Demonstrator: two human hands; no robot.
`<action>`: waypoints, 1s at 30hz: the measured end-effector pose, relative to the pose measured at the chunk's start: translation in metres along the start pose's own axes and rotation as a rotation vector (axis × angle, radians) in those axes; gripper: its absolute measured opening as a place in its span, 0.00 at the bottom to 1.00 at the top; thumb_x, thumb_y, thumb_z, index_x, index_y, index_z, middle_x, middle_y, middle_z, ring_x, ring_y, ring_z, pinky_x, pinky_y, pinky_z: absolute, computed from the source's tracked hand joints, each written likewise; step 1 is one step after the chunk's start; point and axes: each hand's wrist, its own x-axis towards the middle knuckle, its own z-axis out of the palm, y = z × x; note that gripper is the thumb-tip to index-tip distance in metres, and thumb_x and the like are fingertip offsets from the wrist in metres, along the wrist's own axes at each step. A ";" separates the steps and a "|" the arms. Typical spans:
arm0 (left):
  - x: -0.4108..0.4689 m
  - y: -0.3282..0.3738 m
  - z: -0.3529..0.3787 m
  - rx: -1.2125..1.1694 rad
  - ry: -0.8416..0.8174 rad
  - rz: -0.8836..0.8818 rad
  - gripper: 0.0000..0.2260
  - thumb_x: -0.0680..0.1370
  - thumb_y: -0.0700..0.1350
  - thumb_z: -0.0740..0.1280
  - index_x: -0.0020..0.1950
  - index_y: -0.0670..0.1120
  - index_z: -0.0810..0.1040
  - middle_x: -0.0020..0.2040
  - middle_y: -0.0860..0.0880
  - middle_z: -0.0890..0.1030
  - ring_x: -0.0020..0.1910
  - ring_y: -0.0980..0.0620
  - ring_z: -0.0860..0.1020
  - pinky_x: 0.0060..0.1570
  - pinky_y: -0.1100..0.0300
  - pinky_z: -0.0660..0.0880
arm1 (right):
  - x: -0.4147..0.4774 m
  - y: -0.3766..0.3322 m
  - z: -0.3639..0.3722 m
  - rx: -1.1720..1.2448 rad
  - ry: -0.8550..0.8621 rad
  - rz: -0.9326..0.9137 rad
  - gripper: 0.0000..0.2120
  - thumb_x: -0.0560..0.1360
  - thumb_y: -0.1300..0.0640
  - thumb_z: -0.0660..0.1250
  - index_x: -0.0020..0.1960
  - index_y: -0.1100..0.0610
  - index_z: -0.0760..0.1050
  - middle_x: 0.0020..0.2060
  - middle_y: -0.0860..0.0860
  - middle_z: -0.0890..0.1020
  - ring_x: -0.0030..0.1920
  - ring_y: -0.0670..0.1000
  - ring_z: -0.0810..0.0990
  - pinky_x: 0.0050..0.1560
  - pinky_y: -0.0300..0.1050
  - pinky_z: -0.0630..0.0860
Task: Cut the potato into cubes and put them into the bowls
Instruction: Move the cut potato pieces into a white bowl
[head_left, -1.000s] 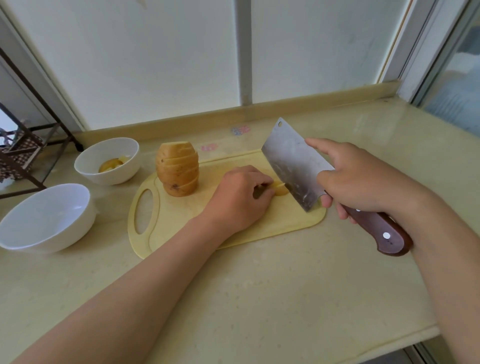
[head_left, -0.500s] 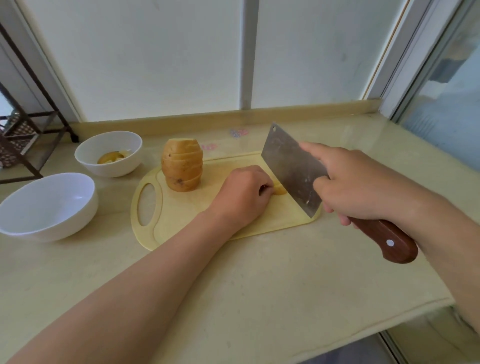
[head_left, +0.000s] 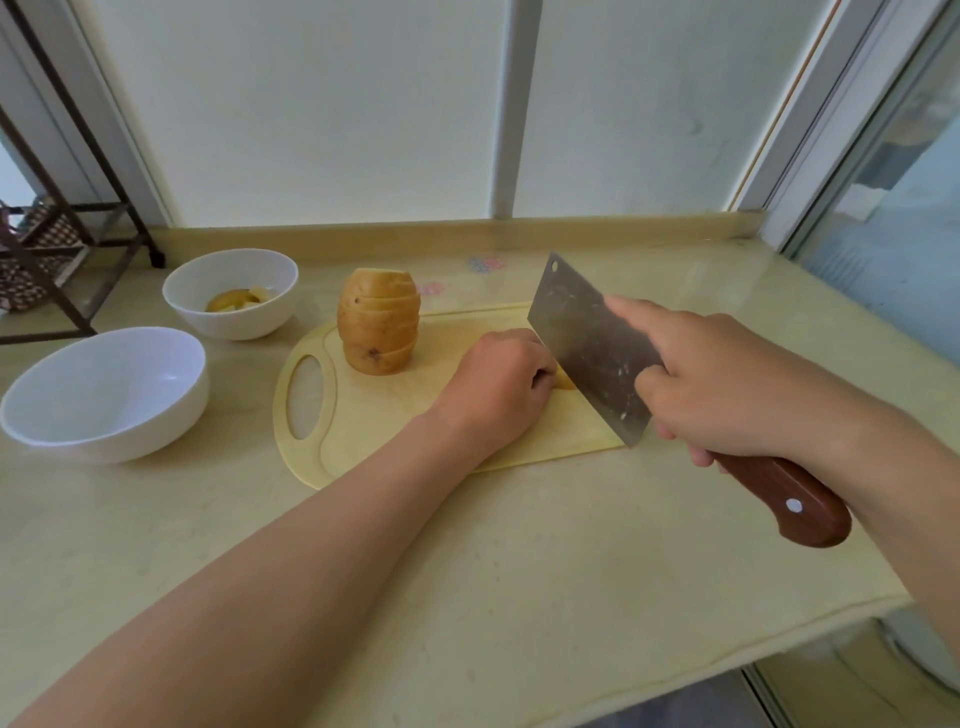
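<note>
A yellow cutting board (head_left: 363, 431) lies on the counter. On its far left stands a sliced potato stack (head_left: 378, 320), upright. My left hand (head_left: 501, 387) is curled over a small potato piece (head_left: 566, 383) at the board's middle, pressing it down. My right hand (head_left: 727, 379) grips a cleaver (head_left: 592, 343) by its brown wooden handle, forefinger laid along the blade. The blade stands against the potato piece right beside my left fingers. A small white bowl (head_left: 270, 312) at the back left holds a few potato pieces. A larger white bowl (head_left: 104, 431) sits nearer, with nothing visible inside.
A dark metal rack (head_left: 57, 249) stands at the far left. A low ledge and frosted window panels back the beige counter (head_left: 467, 597). The counter's front edge runs near the lower right, and a glass door is at the right.
The view has swung slightly to the right. The cleaver has come down closer to my left fingers on the potato piece. Both hands keep their grips.
</note>
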 end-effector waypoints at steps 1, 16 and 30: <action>0.000 0.000 0.000 0.002 -0.002 -0.002 0.06 0.74 0.37 0.68 0.41 0.42 0.85 0.41 0.46 0.82 0.39 0.47 0.78 0.41 0.50 0.77 | 0.001 -0.002 0.002 -0.011 -0.008 0.003 0.35 0.82 0.60 0.55 0.84 0.40 0.49 0.40 0.52 0.78 0.25 0.51 0.83 0.37 0.52 0.84; -0.001 0.001 -0.001 -0.006 0.020 -0.031 0.05 0.72 0.36 0.69 0.38 0.41 0.83 0.39 0.46 0.82 0.38 0.48 0.78 0.41 0.51 0.76 | 0.038 0.017 0.007 0.410 0.149 0.061 0.38 0.76 0.66 0.56 0.82 0.41 0.57 0.31 0.56 0.85 0.23 0.53 0.79 0.23 0.42 0.73; -0.002 0.005 -0.007 -0.038 -0.023 -0.192 0.09 0.74 0.44 0.71 0.52 0.44 0.82 0.47 0.49 0.81 0.46 0.50 0.77 0.49 0.55 0.75 | 0.021 0.082 0.026 0.855 0.110 0.191 0.32 0.80 0.68 0.59 0.79 0.45 0.65 0.30 0.62 0.81 0.21 0.54 0.72 0.21 0.43 0.71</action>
